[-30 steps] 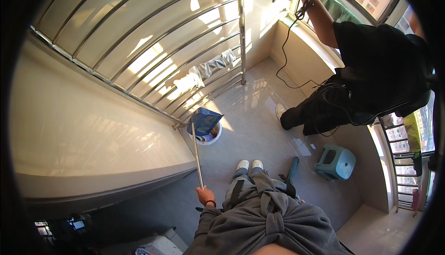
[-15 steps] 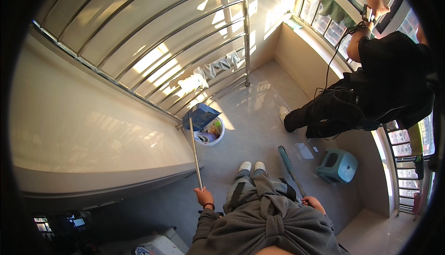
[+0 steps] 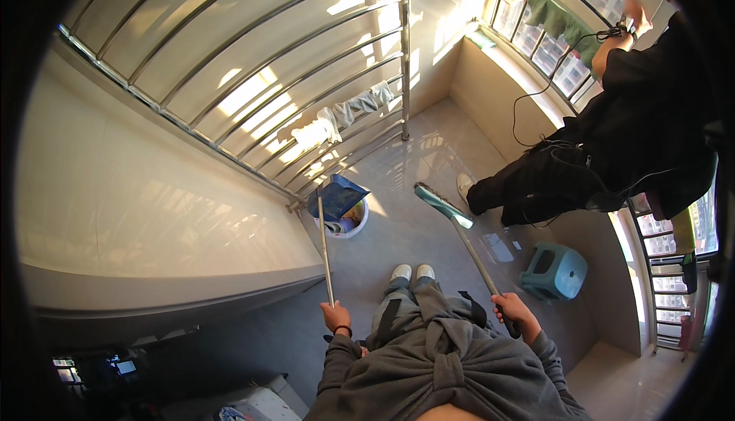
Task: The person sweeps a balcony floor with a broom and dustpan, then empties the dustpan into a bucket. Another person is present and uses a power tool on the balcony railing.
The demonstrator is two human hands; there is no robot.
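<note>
My left hand (image 3: 335,317) is closed on the long metal handle of a dustpan. The dustpan's blue pan (image 3: 338,197) sits over the white waste bin (image 3: 364,220), partly covering the rubbish inside; whether it touches the rim I cannot tell. In my right hand (image 3: 514,311) is the dark handle of a broom. The teal broom head (image 3: 444,205) is out in front of me, to the right of the bin, with its dark bristles on the far side.
A teal plastic stool (image 3: 557,272) stands at right, near a low wall. Beyond it, a person in black (image 3: 612,141) reaches toward the window, with cables trailing. Metal railings (image 3: 253,76) carrying hung cloths (image 3: 344,115) run along the left. Whitish flat patches (image 3: 499,247) show on the floor.
The broom has swung up and left, its head now turned broadside and farther out. My right hand has come further into view. The dustpan shifted slightly; the other person's arm moved right.
</note>
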